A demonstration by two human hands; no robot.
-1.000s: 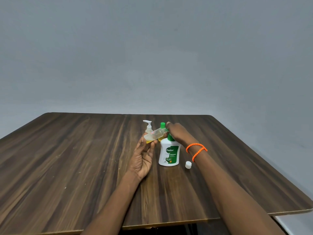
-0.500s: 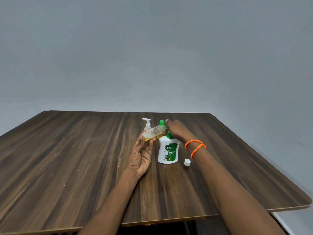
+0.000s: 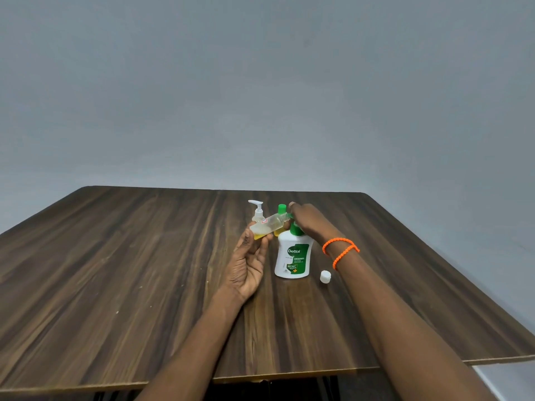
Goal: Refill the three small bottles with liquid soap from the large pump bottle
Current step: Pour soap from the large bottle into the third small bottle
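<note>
The large white pump bottle (image 3: pixel 293 257) with a green label stands mid-table. My right hand (image 3: pixel 308 219) rests on top of its green pump head, hiding the nozzle. My left hand (image 3: pixel 249 263) holds a small clear bottle (image 3: pixel 267 226) by its base, tilted almost flat, its open neck at the pump's spout; yellow soap lies in its lower end. Behind them stand a small bottle with a white pump (image 3: pixel 257 211) and a small bottle with a green cap (image 3: pixel 280 209), partly hidden. A white cap (image 3: pixel 325 276) lies on the table to the right.
The dark wooden table (image 3: pixel 115 270) ends close in front of me and to the right. A plain grey wall stands behind it. Orange bands (image 3: pixel 340 251) circle my right wrist.
Both hands and the bottles keep the same pose. Only my view has shifted slightly.
</note>
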